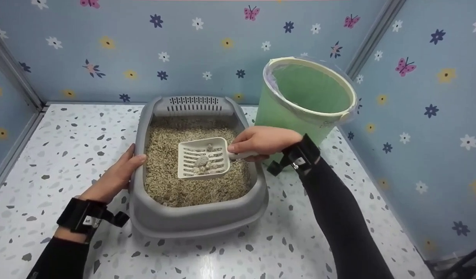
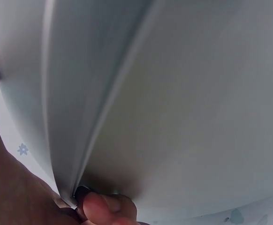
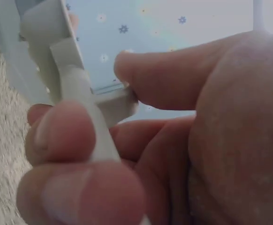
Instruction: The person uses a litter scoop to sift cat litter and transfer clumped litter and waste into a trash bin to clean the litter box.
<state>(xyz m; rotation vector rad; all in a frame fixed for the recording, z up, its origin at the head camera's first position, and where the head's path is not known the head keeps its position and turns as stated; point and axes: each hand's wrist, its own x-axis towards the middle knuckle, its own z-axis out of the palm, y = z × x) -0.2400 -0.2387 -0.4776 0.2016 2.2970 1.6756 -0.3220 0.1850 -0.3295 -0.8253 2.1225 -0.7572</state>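
Observation:
A grey litter box (image 1: 199, 221) filled with tan pellet litter (image 1: 162, 162) stands before me. My left hand (image 1: 115, 172) grips its left rim, thumb over the top; in the left wrist view, fingers (image 2: 108, 208) curl beneath the outer lip. Over the litter, my right hand (image 1: 267, 140) holds a white slotted litter scoop (image 1: 221, 157) by its handle. Several pale clumps (image 1: 201, 161) lie in the scoop. In the right wrist view, fingers wrap the scoop handle (image 3: 103, 140) and the thumb touches a side tab on it.
Right behind the box stands a tall green bin (image 1: 276, 108), its rim covered by a clear liner (image 1: 348, 116). Flower-patterned panels (image 1: 137, 50) enclose the back and sides of the speckled tabletop (image 1: 67, 155). A dark cable (image 1: 466, 259) shows at the lower right corner.

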